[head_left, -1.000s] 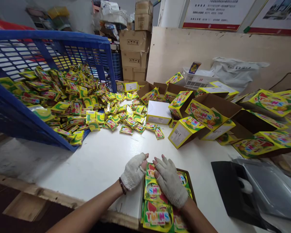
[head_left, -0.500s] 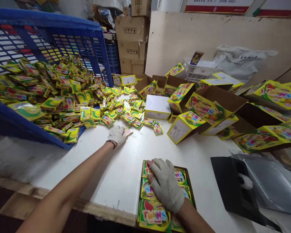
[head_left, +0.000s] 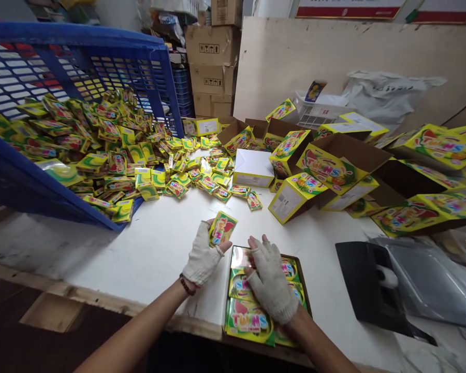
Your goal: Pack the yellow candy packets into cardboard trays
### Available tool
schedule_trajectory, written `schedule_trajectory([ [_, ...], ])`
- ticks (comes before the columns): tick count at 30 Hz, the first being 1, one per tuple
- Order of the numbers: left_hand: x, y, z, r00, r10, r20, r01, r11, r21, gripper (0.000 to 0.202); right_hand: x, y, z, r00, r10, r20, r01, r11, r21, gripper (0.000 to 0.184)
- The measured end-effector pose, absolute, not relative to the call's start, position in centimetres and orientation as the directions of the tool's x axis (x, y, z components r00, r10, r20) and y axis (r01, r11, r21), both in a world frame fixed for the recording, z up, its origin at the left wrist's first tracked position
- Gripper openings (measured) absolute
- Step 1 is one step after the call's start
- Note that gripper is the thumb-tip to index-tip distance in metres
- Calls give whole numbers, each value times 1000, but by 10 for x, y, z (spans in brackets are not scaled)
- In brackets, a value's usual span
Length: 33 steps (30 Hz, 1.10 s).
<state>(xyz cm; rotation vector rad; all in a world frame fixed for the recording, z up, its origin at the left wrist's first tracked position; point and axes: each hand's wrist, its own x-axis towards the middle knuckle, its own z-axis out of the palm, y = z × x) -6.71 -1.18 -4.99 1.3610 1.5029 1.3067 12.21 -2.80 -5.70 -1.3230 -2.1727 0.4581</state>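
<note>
In my gloved left hand (head_left: 204, 254) is a small green and yellow candy packet (head_left: 222, 228) with a watermelon picture, gripped between thumb and fingers just above the table. My gloved right hand (head_left: 274, 280), its bare fingertips spread, lies over the packets in an open carton (head_left: 309, 311) at the table's front edge. Rows of flat "TWINS" packets (head_left: 250, 318) fill that carton; the hand covers some of them. Beyond my left hand, a heap of similar packets (head_left: 116, 140) spills out of a tilted blue crate (head_left: 77, 39) onto the white table (head_left: 159, 233).
Several open printed display boxes (head_left: 330, 168) lie jumbled at the right back. A box with a white side (head_left: 253, 167) stands beside the loose packets. At the right are a black tape dispenser (head_left: 357, 290) and clear plastic sheets (head_left: 431, 280). Cardboard cartons (head_left: 213, 46) are stacked behind.
My left hand has come back from the edge of the heap towards the carton, carrying a packet. My right hand stays over the carton.
</note>
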Motion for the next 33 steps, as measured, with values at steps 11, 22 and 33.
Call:
schedule_trajectory([
  [11, -51, -7, -35, -18, 981, 191, 413, -167, 896, 34, 206, -45, 17, -302, 928, -219, 499, -42, -865, 36],
  [22, -85, 118, -73, -36, 988, 151, 868, -44, 494, 31, 224, -63, -22, -442, 894, -74, 732, 312, -606, 35],
  [33, -74, 190, -75, 249, 967, 45, 952, -253, 173, 43, 197, -90, -73, -553, 739, 384, 798, 602, -9, 35],
])
